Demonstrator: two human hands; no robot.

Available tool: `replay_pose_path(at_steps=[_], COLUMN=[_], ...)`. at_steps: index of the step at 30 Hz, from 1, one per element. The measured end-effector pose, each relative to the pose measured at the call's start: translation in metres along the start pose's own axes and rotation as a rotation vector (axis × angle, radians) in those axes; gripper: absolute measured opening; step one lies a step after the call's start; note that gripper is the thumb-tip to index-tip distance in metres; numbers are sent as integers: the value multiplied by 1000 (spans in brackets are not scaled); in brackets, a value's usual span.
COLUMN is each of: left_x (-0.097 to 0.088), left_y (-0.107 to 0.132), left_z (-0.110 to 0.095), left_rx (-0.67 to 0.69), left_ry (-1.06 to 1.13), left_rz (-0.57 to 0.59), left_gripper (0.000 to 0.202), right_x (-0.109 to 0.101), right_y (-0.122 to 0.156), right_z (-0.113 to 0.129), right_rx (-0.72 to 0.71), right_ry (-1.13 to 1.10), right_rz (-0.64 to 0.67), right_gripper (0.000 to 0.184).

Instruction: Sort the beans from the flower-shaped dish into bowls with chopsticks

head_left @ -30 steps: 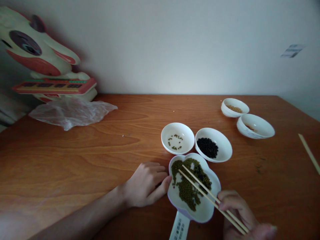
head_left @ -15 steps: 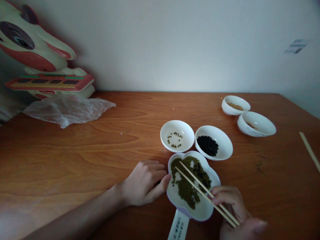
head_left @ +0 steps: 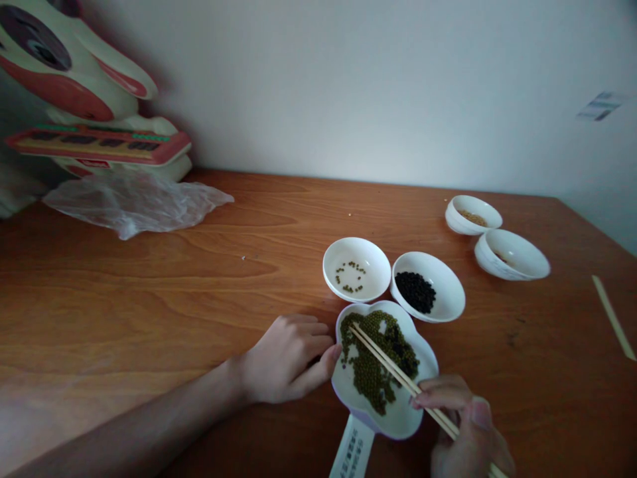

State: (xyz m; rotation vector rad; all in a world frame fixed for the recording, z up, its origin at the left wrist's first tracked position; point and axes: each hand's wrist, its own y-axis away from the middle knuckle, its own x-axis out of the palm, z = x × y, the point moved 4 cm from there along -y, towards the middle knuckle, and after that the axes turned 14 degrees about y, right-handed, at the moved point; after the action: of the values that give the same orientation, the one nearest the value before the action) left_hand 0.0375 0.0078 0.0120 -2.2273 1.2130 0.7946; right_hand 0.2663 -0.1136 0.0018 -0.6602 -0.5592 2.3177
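Observation:
A flower-shaped white dish [head_left: 348,388] near the table's front edge holds a heap of green beans [head_left: 371,372] mixed with a few dark ones. My right hand [head_left: 465,428] is closed on a pair of wooden chopsticks [head_left: 385,362]; their tips rest close together on the beans at the dish's left side. My left hand [head_left: 286,358] lies on the table with curled fingers, its thumb against the dish's left rim. Just beyond stand a white bowl [head_left: 356,255] with a few green beans and a white bowl [head_left: 445,302] with black beans.
Two more white bowls [head_left: 472,214] [head_left: 512,255] sit at the far right, each with a little brownish content. A loose chopstick [head_left: 613,317] lies near the right edge. A crumpled clear plastic bag [head_left: 134,206] and a cartoon-animal toy [head_left: 74,99] occupy the back left. A printed paper strip [head_left: 352,455] pokes out under the dish.
The two chopstick tips have come together and shifted slightly left over the beans. My right hand has rolled and slid a little down. My left hand has stayed by the dish.

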Motion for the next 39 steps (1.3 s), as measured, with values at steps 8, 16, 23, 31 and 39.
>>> replay_pose_path(at_steps=[8,16,23,31,39], left_x=[-1,-3,-2,-3,-4], left_y=[1,0,0,0,0], left_z=[-1,-3,-3,-4,-4], left_rx=[6,4,4,14,26], left_ry=[7,10,-1,-13,4], left_rz=[-11,-4,1,-7,-28], left_gripper=[35,37,39,37,37], right_x=[7,4,5,1,2], right_y=[1,-3,-7,8,5], right_z=[16,15,19,5,5], right_rx=[169,140,45,28,50], right_ry=[-64,-106,-13,91,1], right_rz=[-124,53,130,178,168], right_gripper=[54,58,66,53,55])
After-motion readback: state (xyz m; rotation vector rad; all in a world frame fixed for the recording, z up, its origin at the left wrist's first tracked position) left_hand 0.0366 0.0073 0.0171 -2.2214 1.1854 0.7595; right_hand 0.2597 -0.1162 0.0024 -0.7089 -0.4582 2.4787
